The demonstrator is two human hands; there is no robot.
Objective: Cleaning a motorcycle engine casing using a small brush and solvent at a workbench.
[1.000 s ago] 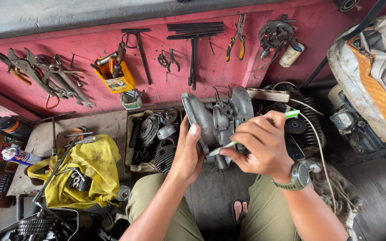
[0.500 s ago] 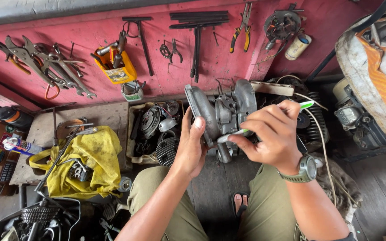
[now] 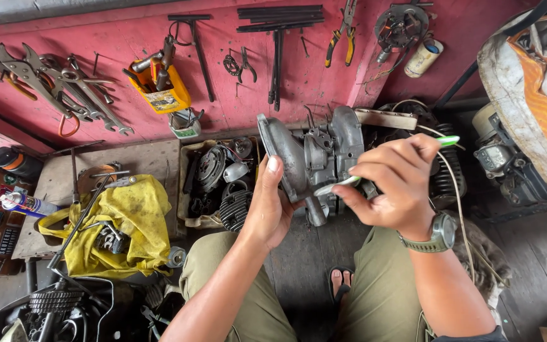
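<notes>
My left hand (image 3: 267, 206) grips the left side of a grey metal engine casing (image 3: 314, 155), holding it upright above my knees. My right hand (image 3: 394, 183), with a green watch on its wrist, pinches a thin white tool with a green end (image 3: 447, 140). The tool's white tip rests against the casing's front face. Both knees in olive trousers show below, and a sandalled foot (image 3: 340, 282) sits between them.
A red wall (image 3: 242, 95) carries hung spanners (image 3: 64, 85), pliers (image 3: 343, 31) and T-handle tools. A box of engine parts (image 3: 220, 180) stands behind the casing. A yellow bag (image 3: 121, 225) lies to the left, a spray can (image 3: 23, 202) further left, and a small engine (image 3: 508, 161) at the right.
The view has shifted slightly. My right hand has slid the white tool a little along the casing's face. My left hand keeps its grip on the casing.
</notes>
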